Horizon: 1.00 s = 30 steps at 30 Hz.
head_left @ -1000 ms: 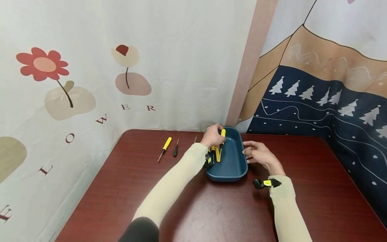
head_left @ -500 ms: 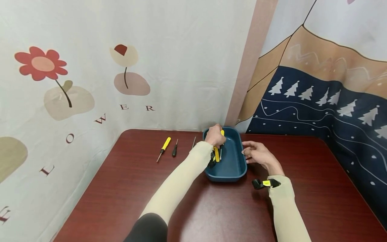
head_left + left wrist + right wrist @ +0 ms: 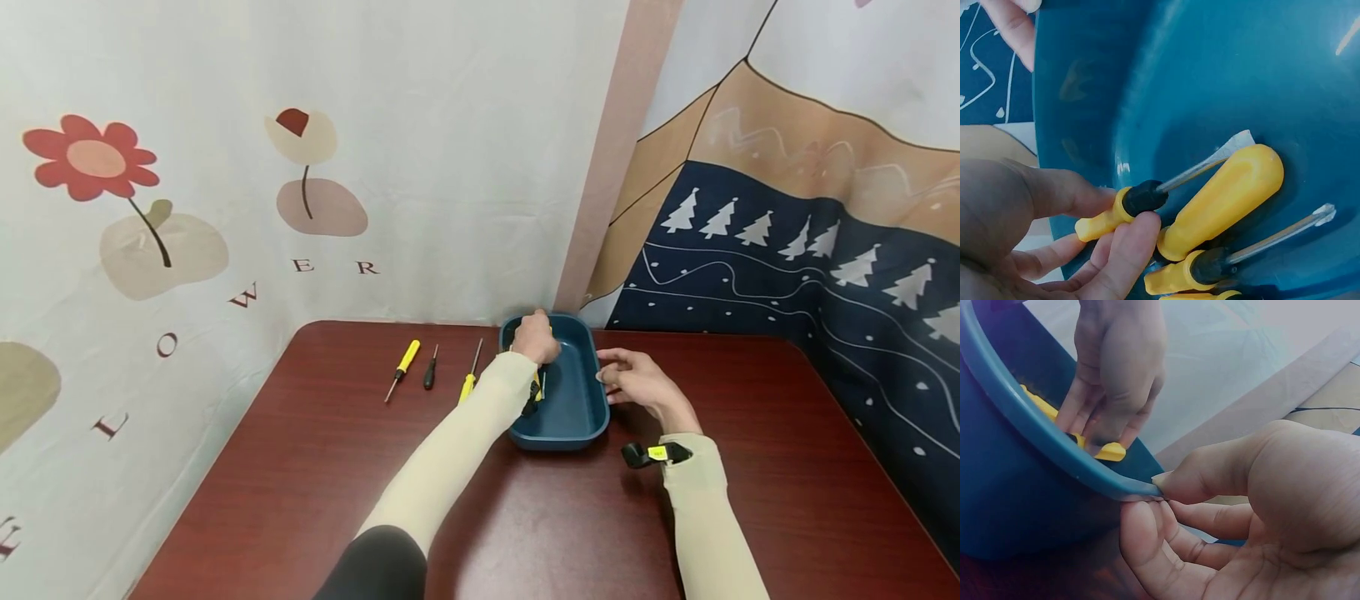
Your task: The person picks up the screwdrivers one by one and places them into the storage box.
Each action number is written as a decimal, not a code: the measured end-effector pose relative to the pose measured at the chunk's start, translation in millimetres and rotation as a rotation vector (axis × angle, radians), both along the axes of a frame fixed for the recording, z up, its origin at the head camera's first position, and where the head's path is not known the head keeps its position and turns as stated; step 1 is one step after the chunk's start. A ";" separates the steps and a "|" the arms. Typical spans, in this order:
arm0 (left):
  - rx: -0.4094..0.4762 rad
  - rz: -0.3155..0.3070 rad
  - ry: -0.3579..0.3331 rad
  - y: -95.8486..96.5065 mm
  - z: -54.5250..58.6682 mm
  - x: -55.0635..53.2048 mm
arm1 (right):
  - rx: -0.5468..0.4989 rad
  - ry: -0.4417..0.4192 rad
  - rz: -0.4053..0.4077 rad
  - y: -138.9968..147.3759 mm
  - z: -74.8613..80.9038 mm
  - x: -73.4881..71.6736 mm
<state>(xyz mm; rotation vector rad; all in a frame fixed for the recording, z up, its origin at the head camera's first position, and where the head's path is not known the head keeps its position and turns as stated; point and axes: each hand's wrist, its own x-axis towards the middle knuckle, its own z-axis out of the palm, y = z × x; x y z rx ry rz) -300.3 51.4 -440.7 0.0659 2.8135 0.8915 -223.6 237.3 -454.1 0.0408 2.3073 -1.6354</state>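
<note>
Nearest, the pale left sleeve (image 3: 450, 450) reaches over the tabletop (image 3: 585, 525) toward the blue tray (image 3: 573, 404). At the tray's right side, the right hand (image 3: 641, 383) pinches the rim, thumb on top and fingers against the outside. Over the tray's far left part, the left hand (image 3: 536, 337) is closed to a pinch, thumb and fingers on the handle of a flat-bladed screwdriver (image 3: 1104, 224) inside the tray. Compared with a second ago, this hand has moved farther in over the tray; the tool, then plainly showing, is now mostly covered in the head view, so its placing looks almost complete, though it is not let go. It has a yellow handle, a black collar and a short shaft widening to a flat tip. Beside it in the tray lie a thick yellow handle (image 3: 1229, 200) and a cross-tipped screwdriver (image 3: 1175, 275). Left of the tray lie a yellow screwdriver (image 3: 468, 385), newly uncovered by the sleeve, a small dark screwdriver (image 3: 429, 375) and a yellow-and-black screwdriver (image 3: 405, 362). Beyond the tray hangs a patterned cloth (image 3: 442, 167).
</note>
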 end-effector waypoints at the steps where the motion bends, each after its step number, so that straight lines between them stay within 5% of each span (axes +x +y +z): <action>1: -0.012 -0.002 0.004 1.2 -1.3 -0.9 | 0.002 0.000 -0.001 -0.4 0.3 -0.1; 19: -0.256 -0.023 0.070 10.9 -4.4 1.8 | -0.017 -0.006 0.001 -2.5 2.4 0.2; 30: -0.266 -0.034 0.080 10.9 -6.8 0.1 | -0.028 -0.003 0.007 -2.6 1.8 -0.5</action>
